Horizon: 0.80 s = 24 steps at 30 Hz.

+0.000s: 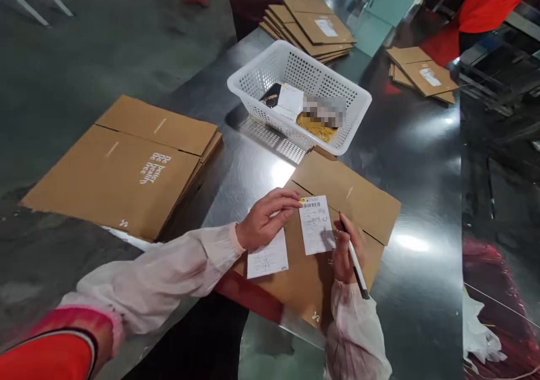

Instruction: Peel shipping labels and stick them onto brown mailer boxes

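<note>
A flattened cardboard box (358, 188) lies on the metal table in front of me. Stuck or laid on it is a white printed label (316, 233) with a barcode. Left of that, a second white paper slip (268, 259) lies partly under my left hand (270, 217). The fingers of that hand stretch out, their tips at the label's upper left edge, holding nothing. My right hand (348, 253) is closed around a white marker (355, 264) with a black end, just right of the label. Its dark tip points up toward the label's side.
A white perforated basket (358, 112) holding a small box and yellow shredded filler stands beyond the cardboard. Flattened boxes are stacked at left (126, 166), at the back (312, 25) and at right (426, 76). A person in red (498, 3) stands far right.
</note>
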Tool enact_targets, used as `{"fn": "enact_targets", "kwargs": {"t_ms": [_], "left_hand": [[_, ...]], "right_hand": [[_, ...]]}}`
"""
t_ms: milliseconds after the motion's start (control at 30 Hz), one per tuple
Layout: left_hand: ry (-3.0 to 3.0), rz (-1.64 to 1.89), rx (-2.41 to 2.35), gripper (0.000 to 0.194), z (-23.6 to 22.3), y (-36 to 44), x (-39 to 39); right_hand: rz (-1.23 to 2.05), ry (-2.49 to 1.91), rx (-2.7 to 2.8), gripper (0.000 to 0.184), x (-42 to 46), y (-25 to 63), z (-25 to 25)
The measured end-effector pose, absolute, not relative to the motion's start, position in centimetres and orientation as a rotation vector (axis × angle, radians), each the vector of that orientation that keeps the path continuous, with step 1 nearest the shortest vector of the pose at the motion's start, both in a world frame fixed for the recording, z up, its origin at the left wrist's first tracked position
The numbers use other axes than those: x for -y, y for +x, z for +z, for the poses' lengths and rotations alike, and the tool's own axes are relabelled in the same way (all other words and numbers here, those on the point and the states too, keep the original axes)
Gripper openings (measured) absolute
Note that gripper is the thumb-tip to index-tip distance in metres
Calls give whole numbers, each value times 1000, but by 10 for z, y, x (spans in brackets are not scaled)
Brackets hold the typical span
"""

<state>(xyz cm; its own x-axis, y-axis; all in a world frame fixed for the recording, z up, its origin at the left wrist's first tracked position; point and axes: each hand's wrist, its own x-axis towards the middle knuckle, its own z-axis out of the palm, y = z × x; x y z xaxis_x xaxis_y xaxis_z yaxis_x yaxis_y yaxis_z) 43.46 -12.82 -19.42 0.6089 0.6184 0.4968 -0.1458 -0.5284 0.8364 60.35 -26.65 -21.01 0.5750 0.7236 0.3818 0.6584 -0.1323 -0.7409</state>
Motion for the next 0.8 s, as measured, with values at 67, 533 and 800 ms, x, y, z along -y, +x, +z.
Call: {"fn": "enact_targets", "kwargs": {"t_ms": [67,533,800], "left_hand": [[1908,1070,-462,22,-200,435,130],[2023,1299,-512,20,-194,441,139],[2567,567,-506,48,-230,369,142]], "right_hand": [[36,-1851,1199,46,267,591,-204],[90,-1969,909,18,275,550,-190],[5,-2013,1111,27,282,597,-185]]}}
